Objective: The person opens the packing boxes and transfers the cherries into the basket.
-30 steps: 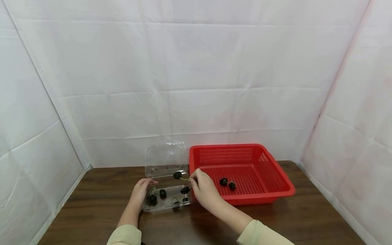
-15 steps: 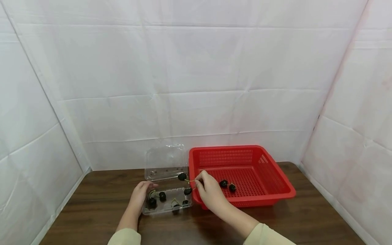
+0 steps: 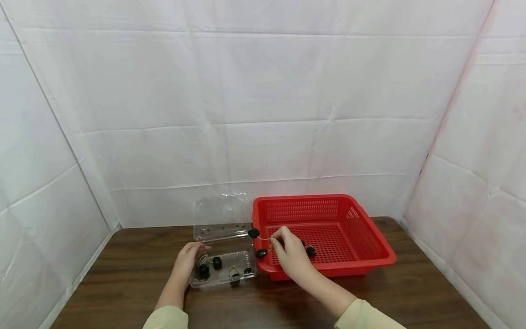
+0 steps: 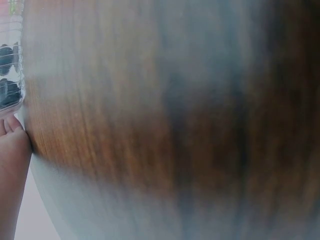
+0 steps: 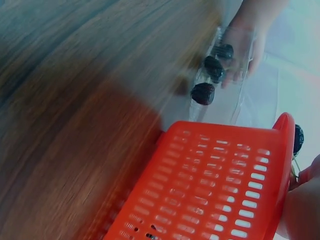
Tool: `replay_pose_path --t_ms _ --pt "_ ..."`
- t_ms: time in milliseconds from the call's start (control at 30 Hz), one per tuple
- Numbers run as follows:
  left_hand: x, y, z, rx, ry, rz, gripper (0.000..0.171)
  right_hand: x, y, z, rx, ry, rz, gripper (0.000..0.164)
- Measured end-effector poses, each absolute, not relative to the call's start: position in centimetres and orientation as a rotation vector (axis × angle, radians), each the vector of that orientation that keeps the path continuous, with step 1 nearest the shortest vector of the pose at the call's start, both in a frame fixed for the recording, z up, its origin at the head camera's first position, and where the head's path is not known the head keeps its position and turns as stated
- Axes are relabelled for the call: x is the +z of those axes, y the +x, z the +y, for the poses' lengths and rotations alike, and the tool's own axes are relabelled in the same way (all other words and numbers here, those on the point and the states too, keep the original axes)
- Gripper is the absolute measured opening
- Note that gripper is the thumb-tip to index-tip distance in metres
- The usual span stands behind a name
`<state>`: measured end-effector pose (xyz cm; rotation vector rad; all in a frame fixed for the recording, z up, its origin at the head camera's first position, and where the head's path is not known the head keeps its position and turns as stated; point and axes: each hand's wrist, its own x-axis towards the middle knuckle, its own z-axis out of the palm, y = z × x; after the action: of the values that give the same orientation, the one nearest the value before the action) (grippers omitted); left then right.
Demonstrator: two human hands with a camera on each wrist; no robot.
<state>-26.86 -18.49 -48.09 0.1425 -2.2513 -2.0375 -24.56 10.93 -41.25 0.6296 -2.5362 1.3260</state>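
Observation:
My right hand (image 3: 291,251) pinches the thin stems of two dark cherries, over the left rim of the red basket (image 3: 376,262). One cherry (image 3: 253,233) hangs out to the left; the other cherry (image 3: 261,253) is just below it, by the rim. My left hand (image 3: 186,261) rests at the left side of the clear plastic box (image 3: 223,283), fingers reaching over its edge. Several dark cherries (image 3: 217,262) with stems lie in that box. In the right wrist view, the basket wall (image 5: 200,175) hides most of the basket's inside, and one held cherry (image 5: 298,139) shows beyond the rim.
The box's clear lid (image 3: 222,214) stands raised behind it, near the white cloth wall (image 3: 263,151). Inside the basket lie dark cherries (image 3: 311,252), partly behind my right hand. Both containers stand side by side on the brown wooden table (image 3: 135,274).
My right hand has moved right, carrying the two cherries by their stems from above the box to the basket's left rim. My left hand stays at the box.

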Motion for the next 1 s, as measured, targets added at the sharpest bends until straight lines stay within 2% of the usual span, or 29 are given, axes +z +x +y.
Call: replay_pose_path --t_ms 400,1000 --pt "-48.1 -26.8 -18.1 -2.042 0.134 -2.252 0.035 -41.1 -24.5 12.3 1.282 0.603 -2.531 0.008" --pt "-48.2 -26.8 -18.5 -2.038 0.132 -2.247 0.033 -41.2 -25.5 13.5 1.162 0.614 -2.552 0.004"
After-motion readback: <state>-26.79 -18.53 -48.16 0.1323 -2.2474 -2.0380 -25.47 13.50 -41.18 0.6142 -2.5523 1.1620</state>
